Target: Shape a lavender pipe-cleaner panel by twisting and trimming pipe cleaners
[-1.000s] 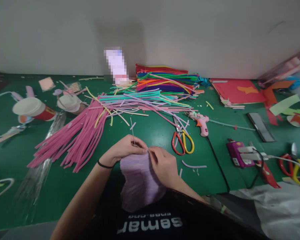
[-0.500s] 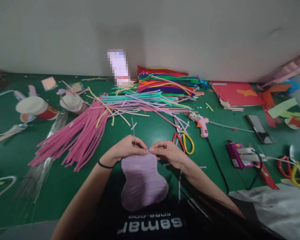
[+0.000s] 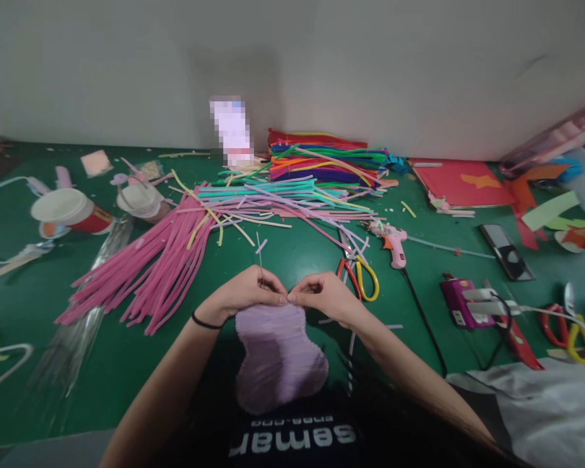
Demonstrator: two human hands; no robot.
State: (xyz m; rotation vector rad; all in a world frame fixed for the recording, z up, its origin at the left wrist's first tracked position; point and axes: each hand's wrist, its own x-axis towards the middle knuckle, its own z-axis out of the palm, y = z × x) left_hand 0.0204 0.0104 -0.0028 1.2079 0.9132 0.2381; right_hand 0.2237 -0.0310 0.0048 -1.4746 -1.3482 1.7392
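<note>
A flat, lilac pipe-cleaner piece (image 3: 280,357) with a narrowed waist hangs in front of the dark shirt. My left hand (image 3: 251,287) is closed, pinching its top edge with thumb and fingers. From between those fingers a thin stem (image 3: 260,250) sticks up. My right hand (image 3: 327,298) is closed too, thumb and forefinger meeting the left fingertips at the piece's upper right corner. What lies exactly between the fingertips is too small to make out. Just beyond the right hand rest scissors (image 3: 368,278) with red and yellow handles.
Pink pipe cleaners (image 3: 151,260) spread at left, near two paper cups (image 3: 61,207). Multicoloured pipe cleaners (image 3: 326,159) are heaped at the back. To the right lie a pink glue gun (image 3: 394,244), a phone (image 3: 507,253), a purple power block (image 3: 461,302) and more scissors (image 3: 582,338).
My right hand has shifted slightly left and its fingertips have come closer to the left ones at the top edge. The lilac piece has barely moved.
</note>
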